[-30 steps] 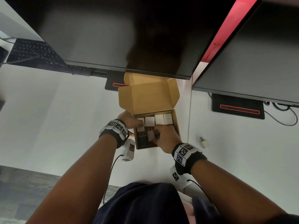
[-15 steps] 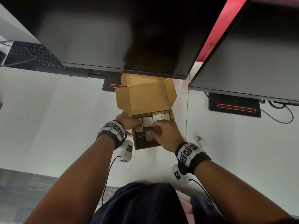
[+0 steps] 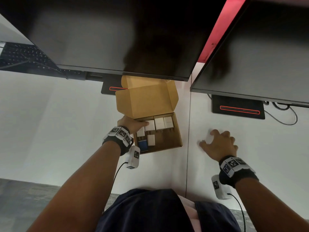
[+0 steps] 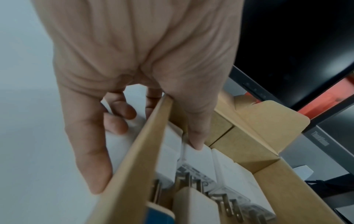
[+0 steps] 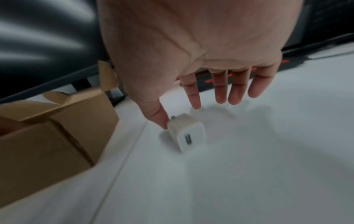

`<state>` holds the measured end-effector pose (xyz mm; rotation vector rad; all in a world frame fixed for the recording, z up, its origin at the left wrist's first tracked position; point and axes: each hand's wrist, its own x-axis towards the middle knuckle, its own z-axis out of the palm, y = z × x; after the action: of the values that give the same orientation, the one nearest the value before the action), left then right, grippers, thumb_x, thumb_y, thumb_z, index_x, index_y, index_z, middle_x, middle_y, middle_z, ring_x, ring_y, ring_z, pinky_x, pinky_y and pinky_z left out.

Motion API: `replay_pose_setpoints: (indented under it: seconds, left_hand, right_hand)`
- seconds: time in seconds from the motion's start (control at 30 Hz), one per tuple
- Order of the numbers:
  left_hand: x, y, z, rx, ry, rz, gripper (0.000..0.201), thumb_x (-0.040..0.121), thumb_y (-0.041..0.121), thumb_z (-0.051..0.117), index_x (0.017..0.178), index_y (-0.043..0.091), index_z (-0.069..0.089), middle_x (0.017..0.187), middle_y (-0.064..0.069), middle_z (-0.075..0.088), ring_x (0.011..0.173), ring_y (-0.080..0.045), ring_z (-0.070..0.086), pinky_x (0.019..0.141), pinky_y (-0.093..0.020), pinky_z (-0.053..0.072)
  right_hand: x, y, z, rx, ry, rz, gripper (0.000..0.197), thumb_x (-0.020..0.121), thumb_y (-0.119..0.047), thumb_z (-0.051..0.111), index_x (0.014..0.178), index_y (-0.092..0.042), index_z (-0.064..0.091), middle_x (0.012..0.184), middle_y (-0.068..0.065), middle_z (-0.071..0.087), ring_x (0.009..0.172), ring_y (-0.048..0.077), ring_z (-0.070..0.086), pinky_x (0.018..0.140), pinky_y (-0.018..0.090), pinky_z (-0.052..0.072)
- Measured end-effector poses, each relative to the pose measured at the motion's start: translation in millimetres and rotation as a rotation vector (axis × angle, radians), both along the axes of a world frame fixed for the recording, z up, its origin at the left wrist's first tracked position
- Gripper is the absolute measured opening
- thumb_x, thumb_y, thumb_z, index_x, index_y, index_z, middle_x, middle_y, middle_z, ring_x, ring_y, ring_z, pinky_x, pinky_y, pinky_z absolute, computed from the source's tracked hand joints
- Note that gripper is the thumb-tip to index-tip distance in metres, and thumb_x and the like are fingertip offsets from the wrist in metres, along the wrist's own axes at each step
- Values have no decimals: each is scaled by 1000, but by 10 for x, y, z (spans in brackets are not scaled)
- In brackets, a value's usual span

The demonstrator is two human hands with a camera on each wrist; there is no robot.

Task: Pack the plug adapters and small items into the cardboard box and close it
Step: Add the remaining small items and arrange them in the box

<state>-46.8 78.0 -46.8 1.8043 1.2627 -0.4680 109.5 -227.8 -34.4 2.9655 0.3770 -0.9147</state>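
The brown cardboard box (image 3: 178,131) lies on the white desk with its lid (image 3: 147,101) standing open at the back. Inside it lie several white plug adapters (image 3: 159,123) and a blue item (image 3: 143,144). My left hand (image 3: 133,123) grips the box's left wall (image 4: 134,159), thumb (image 4: 195,136) inside on an adapter and fingers outside. My right hand (image 3: 206,138) hovers to the right of the box over a loose white adapter (image 5: 185,133). Its thumb (image 5: 161,119) touches the adapter, and the other fingers are spread and fairly straight.
Two dark monitors (image 3: 117,36) overhang the back of the desk, their stands (image 3: 237,109) marked with red lines. A keyboard (image 3: 21,56) lies at the back left and a cable (image 3: 284,119) at the back right. A seam (image 3: 188,156) runs between the box and my right hand.
My right hand has left the box and swung right to the loose adapter on the desk. My left hand stays on the box's left wall.
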Motion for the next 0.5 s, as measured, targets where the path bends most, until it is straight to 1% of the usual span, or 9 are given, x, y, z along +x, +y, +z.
replay_pose_setpoints:
  seconds: [0.07, 0.13, 0.23, 0.27, 0.3, 0.33, 0.37, 0.43, 0.5]
  left_hand:
    - [-6, -2, 1, -3, -3, 9, 64, 79, 56, 84, 131, 26, 62, 129, -9, 72, 122, -39, 66, 99, -55, 61]
    - [-11, -3, 12, -6, -5, 13, 61, 80, 56, 83, 130, 27, 63, 129, -9, 72, 122, -38, 66, 99, -55, 61]
    - [-13, -11, 26, -19, -18, 21, 49, 81, 53, 82, 120, 31, 62, 127, -9, 72, 122, -38, 65, 100, -54, 60]
    - [-14, -16, 36, -23, -23, 21, 45, 82, 52, 82, 116, 32, 60, 128, -9, 72, 123, -38, 65, 101, -55, 60]
    - [-16, -19, 45, -26, -26, 21, 42, 83, 50, 82, 114, 33, 59, 128, -9, 72, 123, -39, 65, 101, -55, 60]
    - [-16, -23, 69, -29, -26, 20, 39, 85, 49, 81, 112, 33, 58, 126, -9, 71, 124, -39, 64, 102, -55, 59]
    - [-23, -21, 81, -35, -23, 19, 38, 85, 47, 80, 112, 33, 58, 124, -8, 70, 124, -39, 64, 101, -55, 60]
    - [-37, -11, 118, -87, -20, 22, 38, 85, 42, 82, 114, 29, 62, 120, -3, 68, 121, -36, 65, 95, -55, 63]
    - [-54, 13, 136, -186, -30, 15, 45, 82, 30, 86, 122, 27, 65, 124, -1, 69, 118, -30, 66, 88, -52, 66]
  right_hand:
    - [-63, -93, -69, 70, 21, -59, 65, 79, -59, 66, 133, -28, 46, 131, 13, 42, 114, 39, 54, 92, 51, 50]
    - [-112, -112, -122, 164, 53, -91, 56, 81, -52, 68, 128, -28, 50, 125, 12, 47, 104, 36, 60, 87, 46, 53]
    - [-152, -68, -155, 318, 24, -23, 27, 82, -45, 67, 101, -28, 58, 102, 9, 63, 88, 28, 63, 77, 35, 49]
    - [-159, -32, -139, 376, -14, 8, 22, 83, -43, 69, 96, -27, 59, 95, 8, 64, 83, 26, 64, 74, 33, 48]
    - [-167, 25, -99, 447, -54, 35, 20, 85, -39, 72, 95, -24, 63, 91, 6, 63, 77, 22, 64, 72, 31, 49]
    - [-174, 96, -39, 525, -90, 61, 19, 85, -33, 76, 97, -21, 66, 90, 5, 62, 72, 17, 62, 70, 28, 50]
    - [-187, 182, 30, 603, -123, 93, 19, 85, -28, 78, 99, -19, 69, 91, 5, 61, 70, 11, 59, 68, 23, 50]
    - [-230, 361, 158, 738, -159, 139, 20, 85, -18, 79, 104, -18, 71, 100, 4, 58, 75, 7, 57, 69, 8, 46]
    - [-292, 529, 245, 839, -141, 172, 25, 83, -8, 79, 106, -17, 73, 111, 2, 54, 83, 6, 58, 73, 6, 50]
